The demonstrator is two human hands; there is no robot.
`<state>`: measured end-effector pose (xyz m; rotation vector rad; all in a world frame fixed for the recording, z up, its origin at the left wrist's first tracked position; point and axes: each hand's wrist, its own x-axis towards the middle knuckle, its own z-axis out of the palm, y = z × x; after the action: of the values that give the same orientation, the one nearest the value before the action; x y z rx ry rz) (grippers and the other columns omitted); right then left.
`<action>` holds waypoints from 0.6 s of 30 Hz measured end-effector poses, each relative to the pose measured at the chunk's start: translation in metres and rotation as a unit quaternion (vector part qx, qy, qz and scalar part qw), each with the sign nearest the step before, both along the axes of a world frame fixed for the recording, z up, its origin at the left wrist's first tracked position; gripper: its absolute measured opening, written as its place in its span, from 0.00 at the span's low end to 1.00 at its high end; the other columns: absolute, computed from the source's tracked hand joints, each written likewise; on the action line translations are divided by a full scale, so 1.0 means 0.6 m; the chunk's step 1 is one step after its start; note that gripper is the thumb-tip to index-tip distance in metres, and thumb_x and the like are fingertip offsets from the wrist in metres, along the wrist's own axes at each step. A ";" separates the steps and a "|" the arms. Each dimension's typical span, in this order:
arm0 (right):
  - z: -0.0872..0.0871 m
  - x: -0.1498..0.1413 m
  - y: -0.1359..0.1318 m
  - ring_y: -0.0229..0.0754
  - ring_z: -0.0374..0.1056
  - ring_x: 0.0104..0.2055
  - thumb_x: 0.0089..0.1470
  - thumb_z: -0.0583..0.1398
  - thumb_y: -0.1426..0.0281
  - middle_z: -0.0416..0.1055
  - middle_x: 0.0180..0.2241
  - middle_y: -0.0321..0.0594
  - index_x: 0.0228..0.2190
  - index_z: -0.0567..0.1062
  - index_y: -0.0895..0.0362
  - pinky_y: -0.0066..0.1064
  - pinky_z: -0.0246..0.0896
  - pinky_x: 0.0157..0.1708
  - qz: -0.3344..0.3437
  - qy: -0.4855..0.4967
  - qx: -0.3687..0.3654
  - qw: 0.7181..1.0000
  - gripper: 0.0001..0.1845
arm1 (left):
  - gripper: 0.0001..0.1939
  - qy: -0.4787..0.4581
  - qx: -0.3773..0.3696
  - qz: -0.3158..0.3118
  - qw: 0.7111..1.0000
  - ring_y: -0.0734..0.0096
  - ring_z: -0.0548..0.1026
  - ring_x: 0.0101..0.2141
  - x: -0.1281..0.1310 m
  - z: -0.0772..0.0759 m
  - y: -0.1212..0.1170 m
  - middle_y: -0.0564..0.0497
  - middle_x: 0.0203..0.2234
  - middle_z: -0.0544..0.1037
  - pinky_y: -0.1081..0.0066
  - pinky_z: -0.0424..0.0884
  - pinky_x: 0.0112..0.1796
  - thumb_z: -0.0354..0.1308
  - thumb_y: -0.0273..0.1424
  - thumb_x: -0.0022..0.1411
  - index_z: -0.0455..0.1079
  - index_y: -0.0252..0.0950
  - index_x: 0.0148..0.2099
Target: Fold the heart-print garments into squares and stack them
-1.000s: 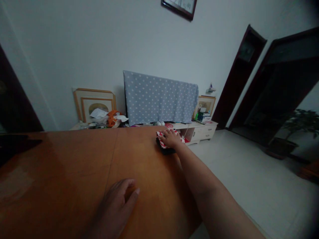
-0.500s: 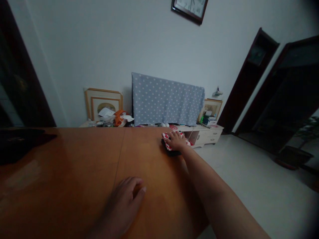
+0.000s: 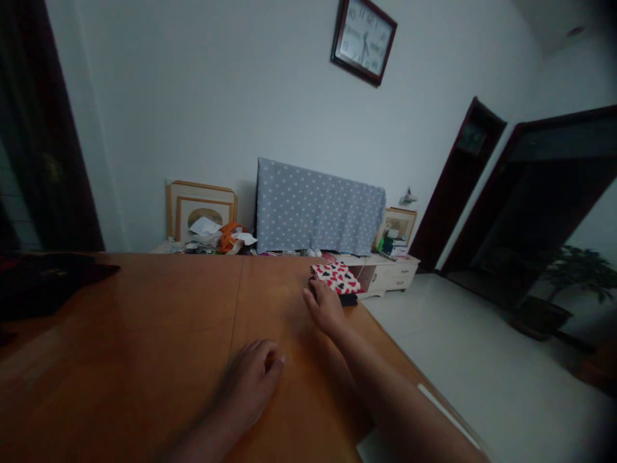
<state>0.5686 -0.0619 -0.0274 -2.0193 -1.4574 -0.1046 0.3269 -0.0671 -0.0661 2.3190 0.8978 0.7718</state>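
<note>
A folded cloth with red and black hearts on white (image 3: 340, 278) lies on a folded black cloth (image 3: 349, 299) near the table's far right corner. My right hand (image 3: 326, 308) is at the near side of this pile, fingers toward the patterned cloth and thumb apart; whether the fingertips touch it I cannot tell. It appears to hold nothing. My left hand (image 3: 255, 376) rests on the wooden table (image 3: 168, 321), fingers loosely bent with a gap to the thumb, and nothing shows in it.
Dark cloth (image 3: 48, 280) lies at the table's left end. Behind the table, a low white cabinet (image 3: 398, 276) bears a panel draped in dotted blue-grey cloth (image 3: 318, 209), with papers and framed pictures beside it. A potted plant (image 3: 576, 273) stands at the right.
My right hand has drawn back off the top of the patterned cloth toward me, uncovering it. My left hand stays about where it was. The view has tilted up, showing more of the clock.
</note>
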 end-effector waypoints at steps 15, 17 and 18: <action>-0.044 -0.206 -0.100 0.45 0.73 0.43 0.68 0.47 0.55 0.78 0.40 0.46 0.41 0.79 0.57 0.33 0.62 0.44 0.124 0.161 -0.029 0.979 0.26 | 0.14 -0.045 -0.037 -0.015 0.998 0.58 0.77 0.47 0.003 0.016 -0.006 0.42 0.43 0.81 0.64 0.70 0.48 0.52 0.30 0.62 0.77 0.36 0.46; -0.041 -0.206 -0.108 0.46 0.73 0.44 0.69 0.45 0.55 0.79 0.42 0.47 0.42 0.79 0.57 0.33 0.62 0.44 0.135 0.131 -0.041 0.981 0.28 | 0.15 -0.036 -0.033 -0.013 0.999 0.57 0.77 0.48 0.003 0.014 -0.004 0.42 0.43 0.81 0.63 0.70 0.49 0.52 0.30 0.61 0.77 0.36 0.46; -0.039 -0.204 -0.111 0.45 0.73 0.45 0.69 0.45 0.55 0.79 0.43 0.47 0.43 0.79 0.57 0.33 0.62 0.45 0.140 0.130 -0.047 0.980 0.28 | 0.15 -0.029 -0.030 -0.010 0.999 0.57 0.77 0.48 0.003 0.013 -0.004 0.42 0.43 0.82 0.62 0.71 0.49 0.52 0.31 0.61 0.77 0.36 0.45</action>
<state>0.4460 -0.1287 -0.0510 -1.7974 -1.5812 0.3398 0.3290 -0.0692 -0.0580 2.2387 0.8589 0.7891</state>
